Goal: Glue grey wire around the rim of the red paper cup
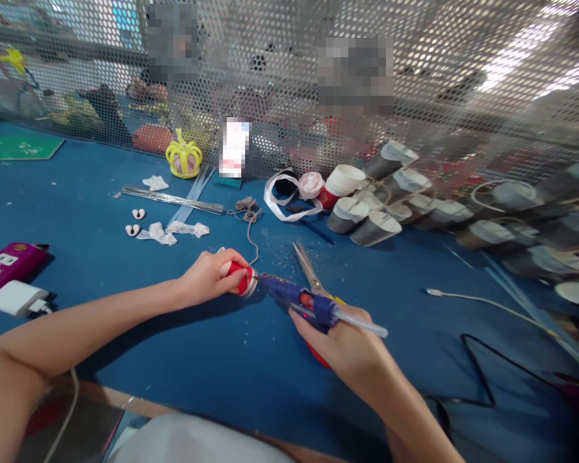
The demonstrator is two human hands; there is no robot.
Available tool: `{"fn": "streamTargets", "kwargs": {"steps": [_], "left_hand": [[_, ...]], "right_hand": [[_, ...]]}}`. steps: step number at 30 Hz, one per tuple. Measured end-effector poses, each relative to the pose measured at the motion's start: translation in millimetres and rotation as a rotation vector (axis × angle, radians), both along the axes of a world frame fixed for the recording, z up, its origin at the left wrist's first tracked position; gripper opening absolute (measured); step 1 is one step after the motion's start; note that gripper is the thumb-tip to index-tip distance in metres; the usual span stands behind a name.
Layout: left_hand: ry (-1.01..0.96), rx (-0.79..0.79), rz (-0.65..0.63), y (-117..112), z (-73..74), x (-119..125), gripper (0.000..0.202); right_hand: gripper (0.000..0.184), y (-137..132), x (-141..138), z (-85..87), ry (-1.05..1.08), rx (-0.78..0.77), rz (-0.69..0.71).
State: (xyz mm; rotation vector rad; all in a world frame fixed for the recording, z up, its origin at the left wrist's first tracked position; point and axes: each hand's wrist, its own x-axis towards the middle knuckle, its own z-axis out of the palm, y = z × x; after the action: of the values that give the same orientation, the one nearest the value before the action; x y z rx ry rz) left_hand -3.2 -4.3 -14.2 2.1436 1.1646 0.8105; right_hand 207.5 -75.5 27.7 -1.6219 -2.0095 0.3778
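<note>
My left hand (208, 276) is closed around a red paper cup (242, 280) tipped on its side, its white end facing right. Grey cord (253, 239) runs from the cup back to a small loose bundle. In my right hand (350, 344) is a blue hot glue gun (289, 294), with a clear glue stick (364, 323) poking out of its back. The gun's nozzle is at the cup's end; whether it touches I cannot tell. Scissors (309, 267) lie partly under the gun, blades pointing away, their handles mostly hidden by my right hand.
Grey-wrapped cups (376, 228) crowd the right rear, beside white ribbon (270, 199). Metal wires (174, 199), white scraps (161, 233) and a yellow crown-shaped piece (184, 157) lie left of centre. A purple power strip (17, 263) sits left, a white cable (487, 305) right. Perforated mesh (280, 83) closes the back.
</note>
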Motion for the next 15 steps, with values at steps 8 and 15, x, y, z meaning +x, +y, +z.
{"fn": "streamTargets", "kwargs": {"steps": [8,15], "left_hand": [[0.012,-0.028,0.016,-0.1,3.5,0.6,0.016],[0.024,-0.023,0.025,0.5,2.4,-0.1,0.017]], "right_hand": [[0.016,-2.6,0.5,0.8,-0.007,-0.013,0.028],[0.016,-5.9,3.3,1.3,-0.039,-0.030,0.055]]}}
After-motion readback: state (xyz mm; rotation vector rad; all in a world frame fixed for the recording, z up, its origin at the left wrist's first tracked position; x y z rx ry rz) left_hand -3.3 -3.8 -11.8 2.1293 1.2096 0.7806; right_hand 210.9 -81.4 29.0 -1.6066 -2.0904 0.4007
